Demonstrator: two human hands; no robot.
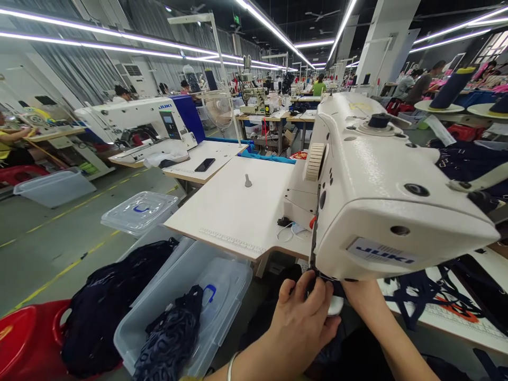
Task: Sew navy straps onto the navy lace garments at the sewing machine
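Note:
Just below the needle end of a white JUKI sewing machine (397,185), my left hand (304,312) has its fingers bent and closed on dark fabric (291,275). Only a little of that fabric shows around the fingertips. A white rounded machine part (335,307) sits beside the left fingers. My right hand (357,290) reaches in from the other side, close to the left one. The machine head covers its fingers, so what they touch is hidden. More dark cloth hangs below both hands.
Left of the machine, a white table (238,206) carries a grey peg. Clear plastic bins (234,296) with navy garments (174,333) stand below, near a red stool (32,338). Navy straps (416,296) lie on the right. A phone (205,164) rests on the neighbouring table.

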